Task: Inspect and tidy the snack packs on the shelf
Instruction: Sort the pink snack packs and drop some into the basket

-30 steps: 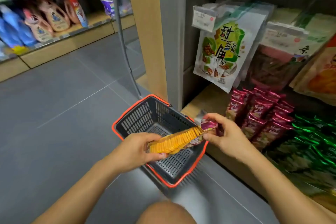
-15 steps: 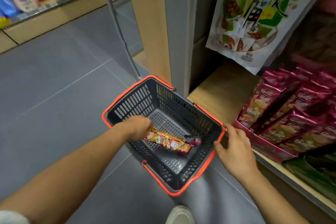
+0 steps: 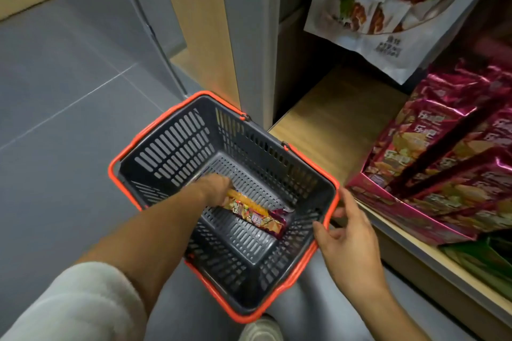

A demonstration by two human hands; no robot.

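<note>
Head view: a dark grey shopping basket (image 3: 177,147) with an orange rim sits on the grey tiled floor (image 3: 61,97), just beside the end of a low wooden shelf (image 3: 332,119). The left hand (image 3: 214,188) reaches down inside the basket, its fingers closed around one end of a long snack pack (image 3: 257,214). The pack lies slanted across the basket's perforated bottom, with orange contents showing at the held end and a crimped magenta seal at the far end, towards the right wall of the basket. A pale, fuzzy sleeve (image 3: 74,304) covers the upper part of the left arm.

The right hand (image 3: 349,243) is at the basket's right rim, empty, with fingers (image 3: 345,203) spread and loosely curved; whether they actually touch the rim cannot be told.

On the shelf to the right, magenta snack packs (image 3: 448,152) stand packed together in a matching display carton (image 3: 401,216) at the shelf's front edge. Green packets (image 3: 482,260) lie just beyond the carton, nearer the camera. Above the shelf hangs a large white pouch (image 3: 388,8) printed with pictures of food. A light shoe (image 3: 260,329) shows at the bottom edge, close to the basket.
</note>
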